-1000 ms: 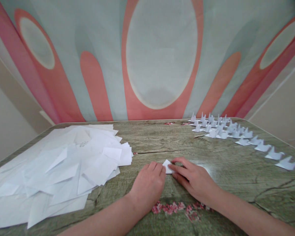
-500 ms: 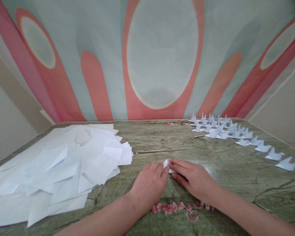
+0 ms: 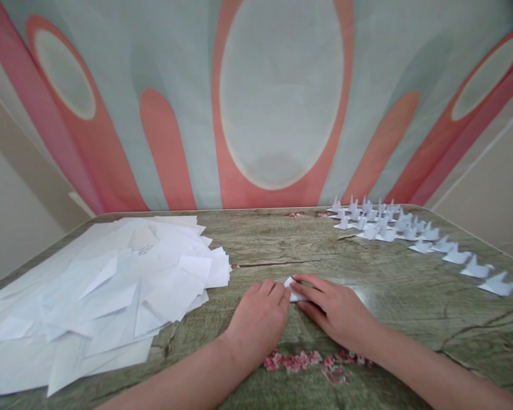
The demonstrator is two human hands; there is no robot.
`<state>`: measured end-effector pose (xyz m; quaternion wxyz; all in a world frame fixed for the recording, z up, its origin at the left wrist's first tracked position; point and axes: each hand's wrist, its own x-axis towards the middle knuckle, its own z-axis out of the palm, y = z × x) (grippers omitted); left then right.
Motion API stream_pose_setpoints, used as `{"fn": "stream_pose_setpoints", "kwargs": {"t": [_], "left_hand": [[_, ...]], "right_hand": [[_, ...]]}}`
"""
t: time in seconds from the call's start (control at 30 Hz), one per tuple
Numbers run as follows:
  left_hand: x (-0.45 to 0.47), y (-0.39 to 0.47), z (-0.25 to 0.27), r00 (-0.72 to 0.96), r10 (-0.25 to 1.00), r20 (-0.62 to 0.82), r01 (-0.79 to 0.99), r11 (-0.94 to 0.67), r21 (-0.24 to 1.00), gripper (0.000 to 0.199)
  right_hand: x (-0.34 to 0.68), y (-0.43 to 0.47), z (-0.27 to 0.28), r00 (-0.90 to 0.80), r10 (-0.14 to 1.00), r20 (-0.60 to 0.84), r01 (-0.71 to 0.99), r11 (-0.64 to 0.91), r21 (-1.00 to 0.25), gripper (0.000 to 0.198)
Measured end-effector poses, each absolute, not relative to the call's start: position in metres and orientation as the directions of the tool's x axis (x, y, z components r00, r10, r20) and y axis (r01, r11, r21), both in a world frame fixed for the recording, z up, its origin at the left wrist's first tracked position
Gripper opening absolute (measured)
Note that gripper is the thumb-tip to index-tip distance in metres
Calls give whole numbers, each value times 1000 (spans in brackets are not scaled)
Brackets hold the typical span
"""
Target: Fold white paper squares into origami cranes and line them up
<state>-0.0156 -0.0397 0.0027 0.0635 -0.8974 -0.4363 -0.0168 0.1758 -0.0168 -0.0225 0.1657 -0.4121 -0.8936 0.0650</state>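
Observation:
A small folded piece of white paper (image 3: 296, 295) lies on the table in front of me, between both hands. My left hand (image 3: 263, 310) grips its left end, fingers curled and thumb pressed in. On the other side, my right hand (image 3: 331, 304) pinches the paper's right part with fingers and thumb. Much of the paper is covered by my fingers, so its full shape is hidden. At the far right stand several white origami birds (image 3: 422, 246) with upright wings, some bunched at the back and others in a line toward me.
A broad heap of loose white paper sheets (image 3: 171, 293) spreads over the left side of the wood-grain table (image 3: 260, 239). Printed pink flowers decorate the tabletop near my wrists. Behind the table's back edge rises a patterned grey and pink backdrop (image 3: 277, 196).
My left thumb has tucked in closer to the left fingers, and a little more of the folded paper shows between the hands. Otherwise both hands stay in nearly the same place.

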Motion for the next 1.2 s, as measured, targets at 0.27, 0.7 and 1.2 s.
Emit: {"fn": "stream_pose_setpoints", "kwargs": {"t": [0.27,0.7,1.2], "left_hand": [[-16,-40,3,614,785,80,787,-602,-137,29],[-16,-39,-1,609,786,103,792,-597,-125,29],[-13,-41,4,606,790,95,795,-595,-120,30]], "right_hand": [[180,-22,-23,-621,723,302,664,691,-288,32],[186,-23,-22,-621,678,393,613,733,-297,26],[184,-23,-22,-600,702,382,638,709,-300,26]]}}
